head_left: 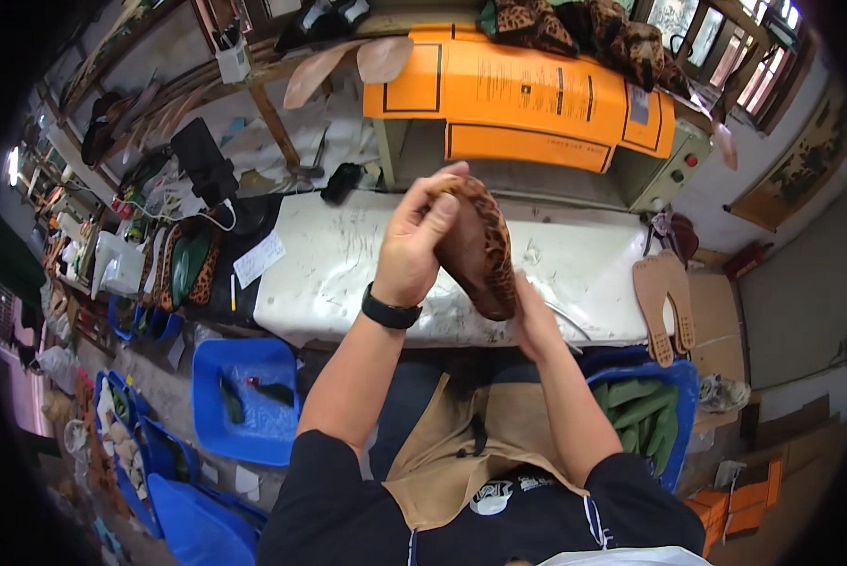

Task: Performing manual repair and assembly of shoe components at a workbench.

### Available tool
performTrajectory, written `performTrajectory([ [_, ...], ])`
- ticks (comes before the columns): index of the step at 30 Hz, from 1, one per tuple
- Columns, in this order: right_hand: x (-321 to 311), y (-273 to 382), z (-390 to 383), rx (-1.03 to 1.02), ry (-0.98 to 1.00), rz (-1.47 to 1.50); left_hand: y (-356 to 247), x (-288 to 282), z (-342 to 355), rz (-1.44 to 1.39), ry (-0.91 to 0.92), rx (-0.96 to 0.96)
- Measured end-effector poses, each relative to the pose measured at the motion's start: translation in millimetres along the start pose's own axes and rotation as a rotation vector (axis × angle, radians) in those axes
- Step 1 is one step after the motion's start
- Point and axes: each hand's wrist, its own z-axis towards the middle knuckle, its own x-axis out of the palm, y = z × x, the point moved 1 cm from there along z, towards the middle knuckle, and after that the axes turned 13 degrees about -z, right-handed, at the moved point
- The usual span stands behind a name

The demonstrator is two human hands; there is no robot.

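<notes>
My left hand (414,245) grips a leopard-print shoe piece (482,259) with a plain brown middle, its thumb lying across the upper end and its fingers wrapped round the edge. The piece is tilted lengthwise away from me, above a scuffed white work surface (338,283). My right hand (535,321) is at the lower right end of the piece, partly behind it, so I cannot see what its fingers are doing.
Orange cardboard (527,104) covers a machine housing with buttons at the back. Tan soles (664,311) lie at the right edge. A blue bin (211,415) sits low left; another (678,424) holds green pieces. Cluttered shelves (263,85) run along the left.
</notes>
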Motion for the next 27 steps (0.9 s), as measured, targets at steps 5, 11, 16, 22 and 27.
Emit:
performTrajectory([
  [5, 1.5, 60.8, -27.0, -0.224, 0.594, 0.933, -5.7, 24.5, 29.0, -0.5, 0.082, -0.122],
  [11, -46.1, 195.2, -22.1, -0.84, -0.401, 0.056, 10.1, -51.7, -29.9, 0.694, 0.117, -0.161],
  [16, -99.9, 300.5, 41.0, -0.848, -1.036, -1.044, 40.3, -106.9, -102.7, 1.291, 0.083, -0.065],
  [22, -198.8, 388.3, 174.7, -0.67, -0.978, -1.738, 47.1, -89.0, -104.1, 1.484, 0.026, 0.126],
  [27, -169.3, 407.0, 142.6, -0.318, -0.754, -1.721, 55.8, -110.7, -107.4, 1.406, 0.047, 0.07],
])
